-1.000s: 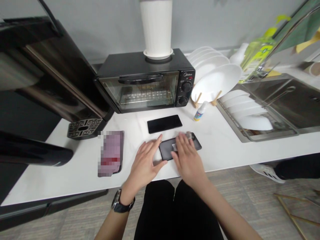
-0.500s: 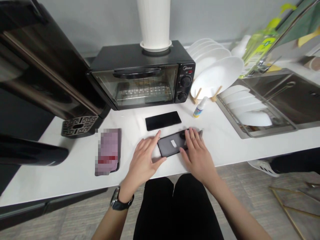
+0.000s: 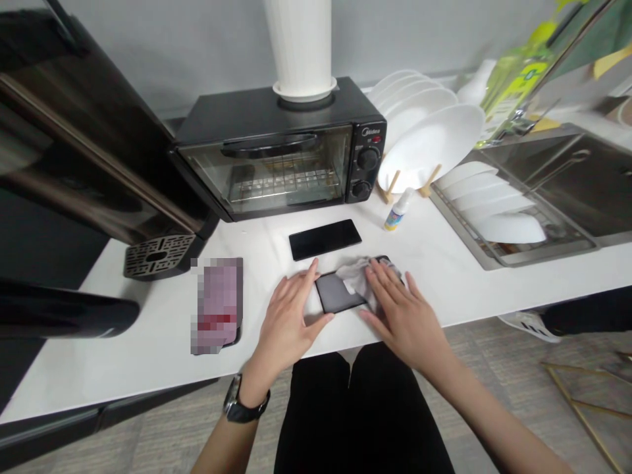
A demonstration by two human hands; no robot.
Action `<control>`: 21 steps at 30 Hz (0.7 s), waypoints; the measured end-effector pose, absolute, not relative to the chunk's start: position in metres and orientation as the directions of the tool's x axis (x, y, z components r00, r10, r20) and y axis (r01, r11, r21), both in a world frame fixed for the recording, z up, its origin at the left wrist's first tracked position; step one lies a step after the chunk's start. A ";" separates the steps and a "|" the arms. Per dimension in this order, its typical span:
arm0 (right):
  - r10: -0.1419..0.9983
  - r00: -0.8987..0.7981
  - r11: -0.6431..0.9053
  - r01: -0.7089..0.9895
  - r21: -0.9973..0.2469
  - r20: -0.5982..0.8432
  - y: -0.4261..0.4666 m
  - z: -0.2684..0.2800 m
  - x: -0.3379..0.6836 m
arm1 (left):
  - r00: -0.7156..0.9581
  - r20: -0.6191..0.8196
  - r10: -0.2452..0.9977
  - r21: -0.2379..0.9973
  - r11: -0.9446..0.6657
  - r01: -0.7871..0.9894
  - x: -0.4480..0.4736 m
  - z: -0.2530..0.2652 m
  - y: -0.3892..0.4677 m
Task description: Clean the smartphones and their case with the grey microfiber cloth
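Observation:
A dark phone (image 3: 336, 293) lies flat near the front edge of the white counter (image 3: 148, 342). My left hand (image 3: 289, 322), with a watch on its wrist, grips the phone's left end between thumb and fingers. My right hand (image 3: 402, 313) presses a small white cloth (image 3: 356, 275) flat onto the phone's right part, fingers spread. A second black phone (image 3: 324, 239) lies face up just behind, untouched.
A black toaster oven (image 3: 281, 155) with a white vase (image 3: 301, 46) on top stands at the back. A blurred purple item (image 3: 218, 304) lies to the left, a small spray bottle (image 3: 399, 210) and racked white plates (image 3: 429, 148) to the right, then a sink (image 3: 553, 191).
My right hand slid right along the phone and the white cloth now shows under its fingers. My left hand kept hold of the phone's left end.

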State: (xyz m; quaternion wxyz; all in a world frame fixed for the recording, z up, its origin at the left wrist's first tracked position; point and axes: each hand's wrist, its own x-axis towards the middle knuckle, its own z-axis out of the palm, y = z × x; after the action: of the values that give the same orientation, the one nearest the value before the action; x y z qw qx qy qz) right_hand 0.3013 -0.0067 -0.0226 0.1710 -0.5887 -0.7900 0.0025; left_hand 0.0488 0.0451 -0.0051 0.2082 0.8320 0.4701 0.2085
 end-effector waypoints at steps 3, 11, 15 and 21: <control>0.940 -0.172 0.243 0.944 -0.222 0.294 0.004 -0.022 0.294 | 0.463 0.134 0.876 0.540 -0.457 0.707 0.050 -0.005 0.045; 0.861 -0.424 0.506 0.773 -0.382 0.282 -0.013 -0.011 0.220 | 0.462 0.131 0.877 0.543 -0.453 0.707 0.046 -0.011 0.044; 0.888 -0.390 0.452 0.838 -0.305 0.246 -0.037 -0.015 0.281 | 0.447 0.143 0.883 0.569 -0.443 0.693 0.049 -0.006 0.043; 0.934 -0.146 0.242 0.930 -0.276 0.327 -0.003 -0.024 0.308 | 0.449 0.136 0.883 0.555 -0.444 0.704 0.051 -0.002 0.044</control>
State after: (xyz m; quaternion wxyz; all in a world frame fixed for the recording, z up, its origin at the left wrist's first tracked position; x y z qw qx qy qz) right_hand 0.3076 -0.0029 -0.0242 0.2192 -0.6157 -0.7568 0.0043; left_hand 0.0513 0.0442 -0.0024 0.2152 0.8237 0.4815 0.2083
